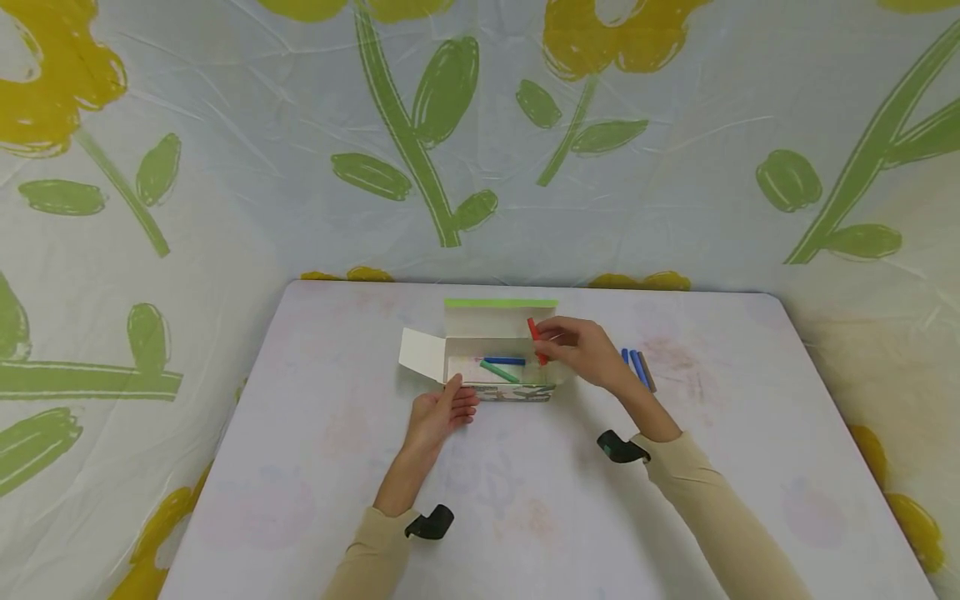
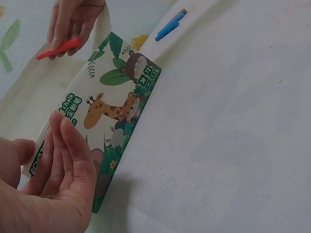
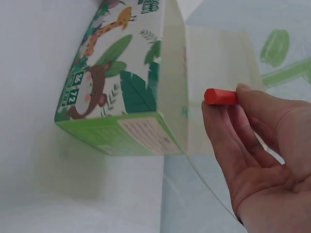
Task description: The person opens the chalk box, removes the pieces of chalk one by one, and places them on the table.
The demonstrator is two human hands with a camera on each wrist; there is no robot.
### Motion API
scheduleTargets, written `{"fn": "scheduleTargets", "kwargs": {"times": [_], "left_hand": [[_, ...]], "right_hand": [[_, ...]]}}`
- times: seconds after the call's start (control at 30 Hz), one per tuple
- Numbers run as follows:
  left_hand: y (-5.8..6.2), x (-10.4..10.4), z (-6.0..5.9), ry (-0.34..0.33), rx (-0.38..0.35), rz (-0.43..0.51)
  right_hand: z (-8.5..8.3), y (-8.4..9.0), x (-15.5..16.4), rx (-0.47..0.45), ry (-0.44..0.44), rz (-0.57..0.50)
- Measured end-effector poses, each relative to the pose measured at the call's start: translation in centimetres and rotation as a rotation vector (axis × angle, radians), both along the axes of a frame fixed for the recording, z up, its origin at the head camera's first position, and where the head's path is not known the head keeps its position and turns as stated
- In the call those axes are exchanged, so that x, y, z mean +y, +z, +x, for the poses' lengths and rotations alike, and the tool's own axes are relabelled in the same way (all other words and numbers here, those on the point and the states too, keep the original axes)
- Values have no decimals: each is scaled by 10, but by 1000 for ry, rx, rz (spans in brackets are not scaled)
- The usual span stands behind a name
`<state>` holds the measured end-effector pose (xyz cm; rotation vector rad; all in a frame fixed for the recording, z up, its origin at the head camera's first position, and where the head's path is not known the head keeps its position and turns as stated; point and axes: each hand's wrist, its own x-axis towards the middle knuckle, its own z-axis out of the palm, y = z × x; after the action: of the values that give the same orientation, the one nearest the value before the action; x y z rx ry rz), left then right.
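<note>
A cardboard chalk box with jungle animals printed on its front stands open on the table, its flaps spread. Inside lie a blue chalk stick and a green chalk stick. My left hand holds the box at its front left corner, thumb over the rim and fingers along the printed front. Above the box's right end, my right hand pinches a red chalk stick between thumb and fingertips. In the head view the red stick is tilted.
On the table, right of the box, several sticks lie side by side: blue sticks and a brown one. A raised lid flap stands behind the box, and a white side flap sticks out left. A flowered cloth hangs behind.
</note>
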<state>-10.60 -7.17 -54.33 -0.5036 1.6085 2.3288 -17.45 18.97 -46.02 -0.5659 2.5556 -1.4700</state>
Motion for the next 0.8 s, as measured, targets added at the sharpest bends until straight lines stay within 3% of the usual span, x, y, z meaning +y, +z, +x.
{"fn": "scheduleTargets", "kwargs": {"times": [0.43,0.8], "left_hand": [[-1,-2,0,-19,19,-16],[-3,-2,-1,-17,17,-8]], "right_hand": [[7,24,45,-146,-135,-146],[14,18,83,-170,-264,-121]]}}
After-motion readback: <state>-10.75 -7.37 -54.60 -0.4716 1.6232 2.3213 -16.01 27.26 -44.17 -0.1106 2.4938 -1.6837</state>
